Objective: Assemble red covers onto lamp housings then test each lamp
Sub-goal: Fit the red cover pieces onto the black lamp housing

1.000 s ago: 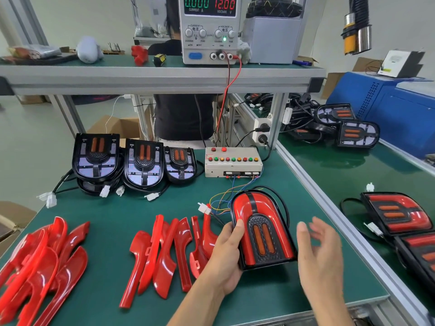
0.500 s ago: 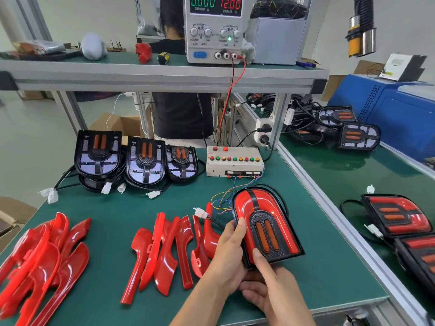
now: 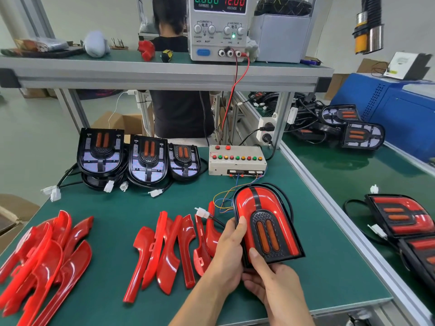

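Note:
A lamp housing [image 3: 263,220] with red covers fitted and two orange lenses is held above the green bench. My left hand [image 3: 227,252] grips its left edge, thumb on the red cover. My right hand [image 3: 270,281] holds its near end from below, thumb on the front face. The lamp's white connector [image 3: 202,212] lies loose to the left on its black cable. Two piles of loose red covers lie on the bench, one at the centre [image 3: 169,250] and one at the left [image 3: 40,262]. Three uncovered lamp housings [image 3: 143,158] lean at the back.
A test box [image 3: 236,164] with coloured buttons and loose wires sits behind the lamp. A power supply [image 3: 219,27] stands on the shelf above. Finished lamps [image 3: 404,217] lie on the right bench. A person sits behind the shelf frame.
My right hand came in from the open air at the right and took hold of the lamp's near end. The lamp tilted slightly.

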Demonstrator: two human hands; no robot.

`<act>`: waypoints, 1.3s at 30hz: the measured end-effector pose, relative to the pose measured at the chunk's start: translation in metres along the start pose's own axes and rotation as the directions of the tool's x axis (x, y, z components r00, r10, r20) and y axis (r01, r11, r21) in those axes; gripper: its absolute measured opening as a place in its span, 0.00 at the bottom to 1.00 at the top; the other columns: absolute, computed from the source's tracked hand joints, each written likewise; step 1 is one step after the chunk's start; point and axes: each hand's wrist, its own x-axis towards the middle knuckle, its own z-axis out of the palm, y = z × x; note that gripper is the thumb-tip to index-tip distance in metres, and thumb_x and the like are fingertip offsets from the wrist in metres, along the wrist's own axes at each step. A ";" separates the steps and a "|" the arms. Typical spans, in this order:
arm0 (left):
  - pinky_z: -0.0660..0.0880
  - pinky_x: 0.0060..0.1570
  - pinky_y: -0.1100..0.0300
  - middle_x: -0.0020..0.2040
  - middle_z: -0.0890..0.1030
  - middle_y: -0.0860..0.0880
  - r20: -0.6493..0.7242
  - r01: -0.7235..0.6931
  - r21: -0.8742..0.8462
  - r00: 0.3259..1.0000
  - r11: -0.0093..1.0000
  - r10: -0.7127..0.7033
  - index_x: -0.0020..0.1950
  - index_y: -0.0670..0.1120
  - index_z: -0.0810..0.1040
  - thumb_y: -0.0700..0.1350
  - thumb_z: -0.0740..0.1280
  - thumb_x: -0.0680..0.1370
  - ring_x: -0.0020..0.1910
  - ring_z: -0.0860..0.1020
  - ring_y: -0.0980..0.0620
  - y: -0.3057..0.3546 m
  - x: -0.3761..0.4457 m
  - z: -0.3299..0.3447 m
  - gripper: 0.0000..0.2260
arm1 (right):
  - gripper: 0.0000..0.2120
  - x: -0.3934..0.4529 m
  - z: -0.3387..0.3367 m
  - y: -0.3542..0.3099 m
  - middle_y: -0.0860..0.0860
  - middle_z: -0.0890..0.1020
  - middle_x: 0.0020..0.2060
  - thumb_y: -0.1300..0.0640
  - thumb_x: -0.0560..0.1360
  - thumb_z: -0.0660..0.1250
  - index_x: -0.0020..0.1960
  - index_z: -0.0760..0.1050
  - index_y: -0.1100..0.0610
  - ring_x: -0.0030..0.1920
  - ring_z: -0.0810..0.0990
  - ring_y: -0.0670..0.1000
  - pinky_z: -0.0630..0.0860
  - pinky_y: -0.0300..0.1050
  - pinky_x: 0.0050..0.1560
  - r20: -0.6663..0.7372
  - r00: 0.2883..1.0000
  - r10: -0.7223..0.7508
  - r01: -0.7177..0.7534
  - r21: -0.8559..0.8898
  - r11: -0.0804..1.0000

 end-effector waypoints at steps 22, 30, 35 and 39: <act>0.80 0.58 0.40 0.55 0.86 0.41 -0.020 0.255 -0.080 0.966 0.964 -0.258 0.67 0.46 0.77 0.69 0.76 0.65 0.54 0.85 0.40 0.018 0.013 0.002 0.39 | 0.14 0.000 -0.005 0.006 0.63 0.86 0.35 0.56 0.75 0.75 0.49 0.82 0.67 0.35 0.86 0.58 0.82 0.45 0.36 0.078 0.996 -0.052 0.061 -0.123 0.990; 0.83 0.48 0.47 0.54 0.86 0.40 0.064 0.323 -0.122 0.946 0.939 -0.317 0.50 0.45 0.88 0.65 0.70 0.73 0.53 0.85 0.40 0.021 0.015 -0.001 0.24 | 0.16 0.003 -0.006 0.010 0.63 0.86 0.37 0.53 0.72 0.76 0.49 0.83 0.66 0.36 0.86 0.58 0.82 0.45 0.36 0.112 0.993 -0.035 0.047 -0.110 0.993; 0.83 0.46 0.47 0.54 0.86 0.40 0.054 0.294 -0.140 0.956 0.946 -0.289 0.50 0.46 0.88 0.66 0.72 0.69 0.52 0.86 0.40 0.021 0.018 -0.001 0.25 | 0.27 0.005 -0.007 0.010 0.63 0.86 0.37 0.45 0.62 0.77 0.49 0.83 0.67 0.37 0.86 0.59 0.82 0.45 0.36 0.126 0.991 -0.047 0.061 -0.106 0.993; 0.83 0.47 0.46 0.54 0.86 0.41 0.055 0.267 -0.179 0.964 0.947 -0.261 0.51 0.47 0.88 0.71 0.72 0.66 0.52 0.86 0.41 0.021 0.019 0.001 0.30 | 0.28 0.006 -0.008 0.011 0.63 0.86 0.37 0.44 0.61 0.78 0.49 0.83 0.67 0.37 0.87 0.60 0.82 0.45 0.36 0.131 0.990 -0.051 0.067 -0.118 0.991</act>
